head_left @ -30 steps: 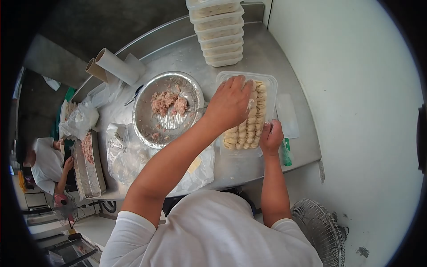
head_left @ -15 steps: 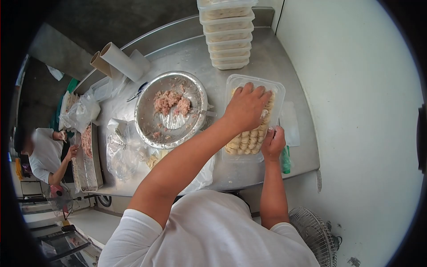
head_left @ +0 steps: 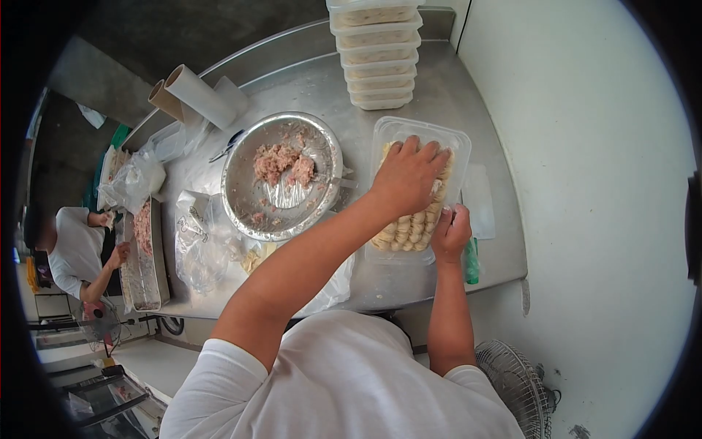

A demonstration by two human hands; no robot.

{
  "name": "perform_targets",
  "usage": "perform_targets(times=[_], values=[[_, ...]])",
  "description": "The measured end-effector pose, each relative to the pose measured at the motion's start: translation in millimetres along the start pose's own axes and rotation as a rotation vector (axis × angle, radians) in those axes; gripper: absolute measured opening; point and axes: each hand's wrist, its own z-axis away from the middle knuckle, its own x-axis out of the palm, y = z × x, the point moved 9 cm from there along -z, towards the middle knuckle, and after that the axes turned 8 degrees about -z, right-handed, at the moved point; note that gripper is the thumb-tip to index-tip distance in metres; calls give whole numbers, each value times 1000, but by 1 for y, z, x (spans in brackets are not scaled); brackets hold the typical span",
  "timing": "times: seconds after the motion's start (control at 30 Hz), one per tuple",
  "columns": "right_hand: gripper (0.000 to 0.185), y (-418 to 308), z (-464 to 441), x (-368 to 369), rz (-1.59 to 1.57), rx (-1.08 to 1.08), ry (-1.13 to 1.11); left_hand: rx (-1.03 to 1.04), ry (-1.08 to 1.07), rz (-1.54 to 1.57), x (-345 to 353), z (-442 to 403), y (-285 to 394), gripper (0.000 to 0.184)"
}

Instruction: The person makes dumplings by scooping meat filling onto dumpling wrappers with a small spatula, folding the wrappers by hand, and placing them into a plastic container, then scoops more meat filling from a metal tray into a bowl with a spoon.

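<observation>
A clear plastic container [head_left: 459, 146] in front of me holds rows of pale wrapped dumplings [head_left: 404, 233]. My left hand [head_left: 411, 175] reaches over it, palm down with fingers apart, resting on the dumplings and covering many of them. Whether anything lies beneath the palm is hidden. At the container's right side, my right hand [head_left: 451, 233] is closed, thumb up. A thin dark sliver shows just above its fingers, too small to name. Left of the container stands a steel bowl [head_left: 232, 212] with pink minced meat [head_left: 276, 162] in it.
Filled plastic containers [head_left: 380, 77] form a tall stack at the back. A green item [head_left: 472, 262] lies by my right wrist. Plastic bags [head_left: 201, 252], cardboard rolls [head_left: 197, 95] and a metal tray [head_left: 155, 282] occupy the left. A co-worker [head_left: 77, 245] works beyond the tray.
My hands keep nearly the same pose at the container. The whole view has shifted very slightly. The co-worker's hands have moved a little.
</observation>
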Motion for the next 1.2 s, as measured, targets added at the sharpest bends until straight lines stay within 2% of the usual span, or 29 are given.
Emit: perform_targets(times=[0.13, 0.2, 0.23, 0.33, 0.4, 0.53, 0.7, 0.8, 1.0, 1.03, 1.1, 1.17, 1.2], values=[[19, 7, -10, 13, -19, 86, -91, -43, -21, 22, 19, -7, -14, 77], [19, 10, -18, 21, -19, 110, -124, -142, -44, 11, 43, -12, -29, 73], [19, 18, -22, 32, 30, 178, -200, -149, -38, 15, 59, -14, -34, 73], [20, 30, -26, 55, 110, 260, -339, -279, -41, 74, 100, -15, -58, 70], [20, 36, -28, 65, 138, 278, -401, -444, -87, 273, 122, -7, -78, 70], [21, 39, -28, 70, 205, 359, -476, -445, -93, 298, 132, -3, -89, 68], [22, 44, -24, 74, 228, 378, -519, -296, -94, 229, 133, -24, -84, 49], [22, 43, -25, 75, 249, 387, -536, -301, -116, 224, 132, -28, -85, 43], [22, 45, -26, 73, 191, 401, -515, -279, -131, 225, 132, -26, -81, 50], [23, 48, -26, 73, 156, 456, -520, -277, -131, 229, 134, -22, -78, 50], [24, 55, -19, 66, 126, 514, -526, -310, 63, 107, 117, -6, -71, 52], [28, 83, -11, 54, -342, 755, -282, -238, 60, 186, 95, 23, -56, 52], [28, 82, -12, 47, -344, 758, -288, -162, 49, 267, 82, 44, -45, 54]])
